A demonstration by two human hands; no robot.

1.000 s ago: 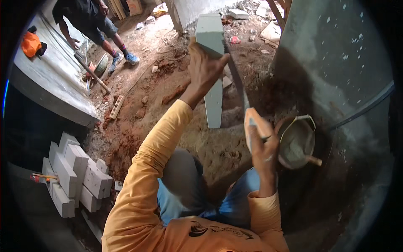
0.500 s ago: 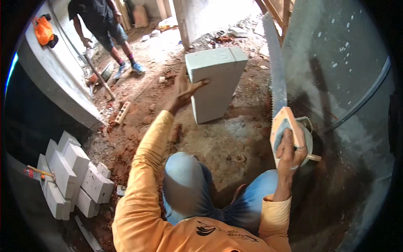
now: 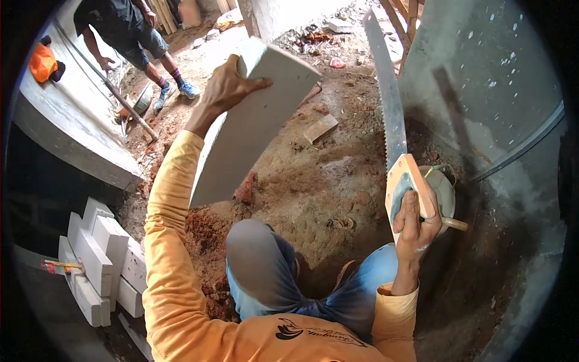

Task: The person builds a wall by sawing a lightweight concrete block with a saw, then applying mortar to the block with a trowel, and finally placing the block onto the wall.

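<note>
Left hand [image 3: 231,88] grasps tilted block [image 3: 250,133] near top; right hand [image 3: 416,232] clasps saw [image 3: 389,96]. Saw best held well clear (toothed side faces block).

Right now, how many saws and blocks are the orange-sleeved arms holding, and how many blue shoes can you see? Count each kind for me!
Handsaw, in the right hand: 1
Pale building block, in the left hand: 1
Blue sneakers, on the other person: 2
Total: 4

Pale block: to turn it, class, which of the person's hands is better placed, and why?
Likely the left hand: it grips the pale block near its top, while the right hand holds the saw.
</note>
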